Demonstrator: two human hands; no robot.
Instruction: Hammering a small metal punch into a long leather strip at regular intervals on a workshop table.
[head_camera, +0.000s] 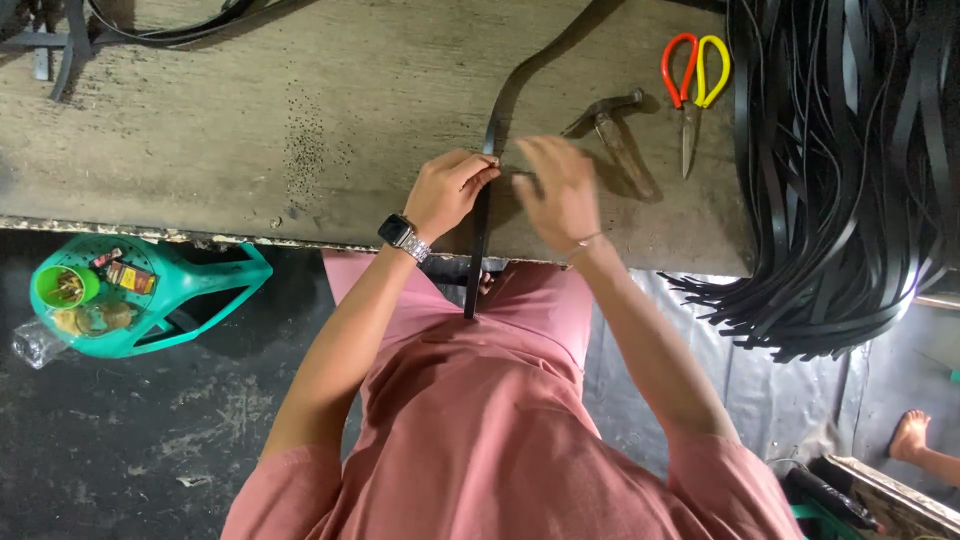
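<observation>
Worked at the bench (300, 120), standing close to its near edge. My left hand (447, 192) was closed in a pinch on the strap (498, 110), fingertips pressing it down where it crossed the bench top. The strap, black and narrow, ran from the far side of the bench toward me, passed under that pinch, went over the edge and hung down against my shirt. My right hand (560, 192) lay just beside the left, right of the strap, fingers spread and blurred; I could not tell whether it gripped anything or only rested there.

A hammer (617, 130) lay just beyond my right hand, head pointing away from me, not touched. Scissors (692, 90) with one red and one yellow loop lay farther right, blades toward me. Right of those, a thick pile of black straps (840, 170) covered the bench end and spilled over its edge.

Below the bench to my left, a green stool (150, 290) stood on the dark floor, small things on its seat.
</observation>
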